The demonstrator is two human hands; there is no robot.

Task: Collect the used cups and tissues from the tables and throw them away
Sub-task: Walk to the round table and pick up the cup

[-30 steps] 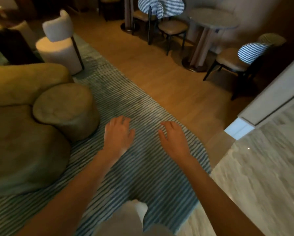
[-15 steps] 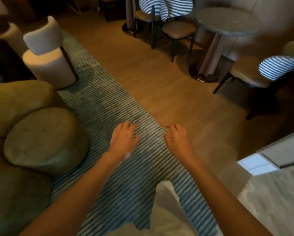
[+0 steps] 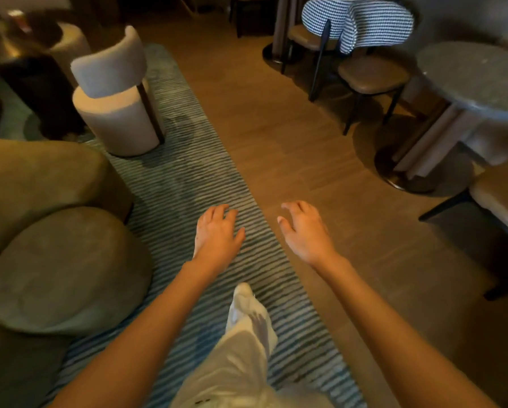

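My left hand [image 3: 217, 235] and right hand [image 3: 305, 231] float ahead of me, palms down, fingers loose and holding nothing. The left hangs over the striped rug [image 3: 188, 184], the right over the wooden floor [image 3: 291, 136]. A round table [image 3: 476, 81] stands far right beside padded chairs; I cannot make out any cups or tissues on its surface. A green sofa [image 3: 41, 184] sits left.

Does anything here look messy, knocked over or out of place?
Nothing stands out. The chairs stand upright by the round table, the striped rug lies flat, and both hands are empty.
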